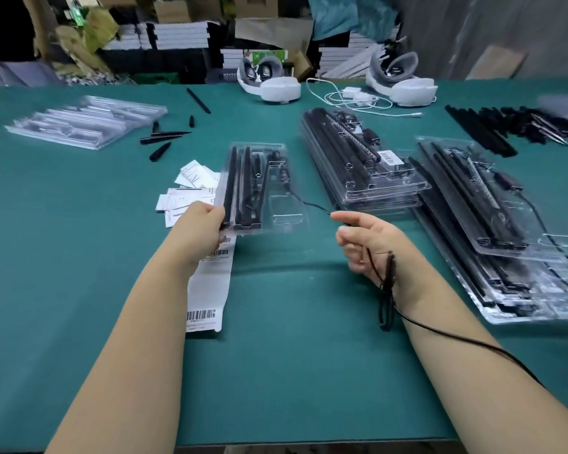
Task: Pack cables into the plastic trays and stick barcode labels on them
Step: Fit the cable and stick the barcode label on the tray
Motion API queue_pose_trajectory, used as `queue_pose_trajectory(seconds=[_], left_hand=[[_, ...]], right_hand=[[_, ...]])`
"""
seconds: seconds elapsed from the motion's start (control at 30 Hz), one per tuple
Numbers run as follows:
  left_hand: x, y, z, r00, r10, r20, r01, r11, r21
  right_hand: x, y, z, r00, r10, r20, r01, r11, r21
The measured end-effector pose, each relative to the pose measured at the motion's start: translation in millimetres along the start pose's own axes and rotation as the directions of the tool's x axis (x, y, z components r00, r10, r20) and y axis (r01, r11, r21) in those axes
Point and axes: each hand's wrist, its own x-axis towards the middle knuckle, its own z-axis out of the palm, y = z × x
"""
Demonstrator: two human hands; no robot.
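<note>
My left hand (204,224) grips the near left corner of a clear plastic tray (276,204) that holds several black rods, lifted slightly off the green table. A thin black cable (309,203) runs from the tray to my right hand (368,244), which pinches it between thumb and fingers. The cable's bundled part (387,290) hangs below my right wrist and trails off along my forearm. A strip of barcode labels (210,290) lies on the table under my left wrist.
Stacks of filled trays (368,158) (505,224) lie at the right, one with a barcode label. Empty clear trays (86,121) sit far left. Loose black parts (164,139), white paper slips (191,188), black rods (505,126), two headsets and a white charger are farther back.
</note>
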Motion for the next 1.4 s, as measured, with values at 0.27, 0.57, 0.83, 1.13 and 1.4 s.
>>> queue_pose_trajectory(seconds=[0.27,0.57,0.83,1.13,1.4], left_hand=[[-4.9,-2.3,-1.1,0.974,0.13,-0.183,-0.005,0.829,0.559],[-59.8,34.9,49.3,0.746,0.486,0.456,-0.657,0.648,0.385],[-77.2,38.8,79.4,0.746,0.408,0.527,-0.582,0.784,0.216],[-62.7,44.6,65.6,0.871,0.249,0.424,-0.136,0.951,-0.278],[-33.5,42.1,37.8,0.962,-0.161,0.223,0.274,0.619,-0.736]], right_hand=[[-9.2,16.6,19.7,0.958,-0.27,-0.097,0.113,0.667,-0.736],[-3.1,13.0,17.5,0.941,-0.26,-0.218,-0.013,0.615,-0.789],[3.9,14.5,17.4,0.909,-0.271,-0.316,-0.056,0.673,-0.737],[1.8,12.0,22.1,0.919,-0.228,-0.323,0.062,0.89,-0.451],[3.0,7.6,23.7,0.964,0.011,-0.266,-0.07,0.974,-0.216]])
